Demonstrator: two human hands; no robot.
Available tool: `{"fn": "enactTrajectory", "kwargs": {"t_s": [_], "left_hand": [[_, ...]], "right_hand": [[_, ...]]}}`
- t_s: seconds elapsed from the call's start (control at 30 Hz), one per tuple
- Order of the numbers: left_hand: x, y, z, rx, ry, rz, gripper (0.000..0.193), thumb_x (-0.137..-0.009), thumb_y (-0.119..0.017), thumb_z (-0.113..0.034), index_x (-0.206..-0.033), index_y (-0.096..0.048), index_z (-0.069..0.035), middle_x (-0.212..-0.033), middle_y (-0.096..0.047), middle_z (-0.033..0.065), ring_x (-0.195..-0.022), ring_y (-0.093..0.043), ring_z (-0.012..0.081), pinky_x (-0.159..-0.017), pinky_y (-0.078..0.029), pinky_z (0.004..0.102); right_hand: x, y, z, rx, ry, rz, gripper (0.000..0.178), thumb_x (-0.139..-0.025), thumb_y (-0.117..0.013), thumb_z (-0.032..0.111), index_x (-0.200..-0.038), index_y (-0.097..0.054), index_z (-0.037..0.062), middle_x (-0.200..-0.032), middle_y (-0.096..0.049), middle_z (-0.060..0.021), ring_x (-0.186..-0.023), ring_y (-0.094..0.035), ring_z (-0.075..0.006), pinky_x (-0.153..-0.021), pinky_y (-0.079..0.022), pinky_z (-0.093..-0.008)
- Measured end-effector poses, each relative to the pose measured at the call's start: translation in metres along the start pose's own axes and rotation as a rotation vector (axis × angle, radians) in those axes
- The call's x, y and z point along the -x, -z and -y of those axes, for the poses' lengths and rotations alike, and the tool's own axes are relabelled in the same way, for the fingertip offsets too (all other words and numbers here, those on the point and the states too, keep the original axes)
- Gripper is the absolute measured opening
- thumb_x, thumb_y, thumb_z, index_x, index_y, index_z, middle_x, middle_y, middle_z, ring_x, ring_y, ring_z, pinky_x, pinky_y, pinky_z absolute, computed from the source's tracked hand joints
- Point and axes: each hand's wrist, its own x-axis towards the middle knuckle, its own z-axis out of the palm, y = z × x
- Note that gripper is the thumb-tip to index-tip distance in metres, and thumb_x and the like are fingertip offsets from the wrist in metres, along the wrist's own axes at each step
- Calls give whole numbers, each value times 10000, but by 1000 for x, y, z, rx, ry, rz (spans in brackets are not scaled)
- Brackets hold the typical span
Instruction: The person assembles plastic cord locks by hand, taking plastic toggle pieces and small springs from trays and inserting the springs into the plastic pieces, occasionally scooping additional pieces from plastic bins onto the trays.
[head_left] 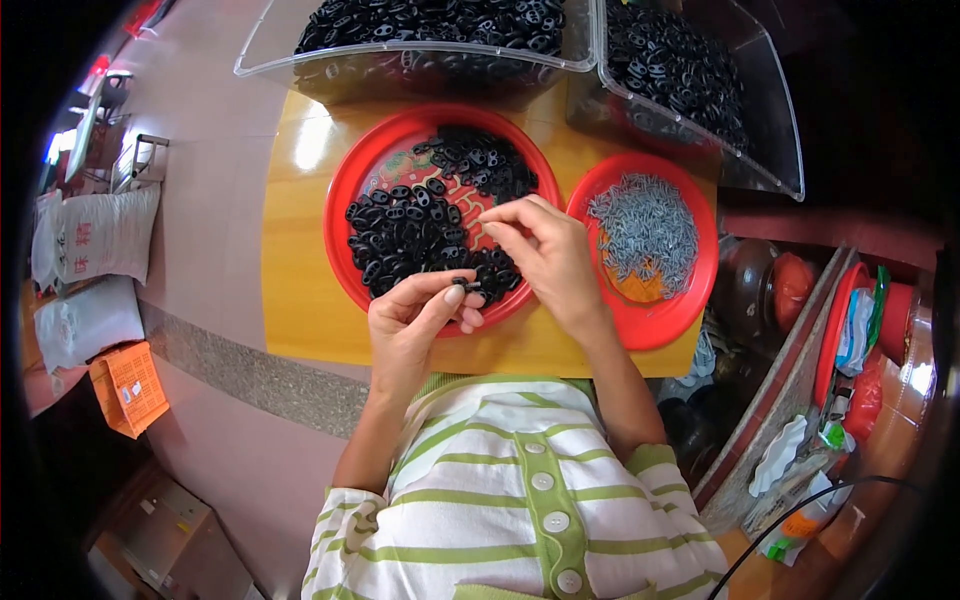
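Note:
My left hand (415, 308) pinches a small black two-holed plastic piece (468, 286) between thumb and fingertips, over the near edge of a round red tray (340, 225). A small pale grey bit shows at that piece, perhaps a screw. Above the tray, my right hand (545, 255) is closed, thumb against index finger; what it holds, if anything, is too small to make out. Loose black plastic pieces (405, 230) lie heaped in the tray, with flatter black parts (490, 160) at its far side. To the right, a red plate (640, 330) carries many small grey metal screws or pins (650, 225).
Two clear plastic bins (420, 48) (700, 125) full of black pieces stand at the back of the yellow table (300, 300). White sacks (100, 235) and an orange basket (130, 388) are at left. Bags and a black cable (800, 495) lie at right.

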Motion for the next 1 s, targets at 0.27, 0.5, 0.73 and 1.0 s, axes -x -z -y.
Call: {"fn": "enactTrajectory", "kwargs": {"t_s": [0.27,0.5,0.73,1.0], "left_hand": [[9,2,5,71,46,39,181,-901,-558,-20,-1048,-627,61,-865,-676,141,-719,-646,152,-663,-522,259],[4,-3,5,55,50,67,177,-901,-558,-34,-1042,-619,54,-870,-672,136,-721,-645,148,-652,-516,254],[-1,-7,-3,109,17,34,168,-903,-562,-30,-1032,-623,59,-886,-672,151,-732,-649,157,-670,-527,261],[-13,-19,-5,96,-28,74,150,-896,-579,-35,-1002,-635,55,-891,-665,135,-755,-648,155,-686,-524,256]], "right_hand": [[-18,-31,-13,368,146,57,186,-789,-651,67,-971,-631,32,-929,-568,-128,-895,-578,-306,-765,-479,-405],[-20,-28,-13,231,77,47,155,-764,-665,30,-910,-614,14,-891,-575,-125,-844,-589,-302,-733,-492,-389],[-1,-5,0,-402,-236,104,108,-858,-620,19,-956,-574,26,-920,-638,-57,-805,-628,-102,-641,-503,-227],[23,17,9,-731,-173,-40,158,-863,-610,-3,-1010,-557,22,-1091,-591,-92,-874,-575,-86,-739,-511,-220]]}}
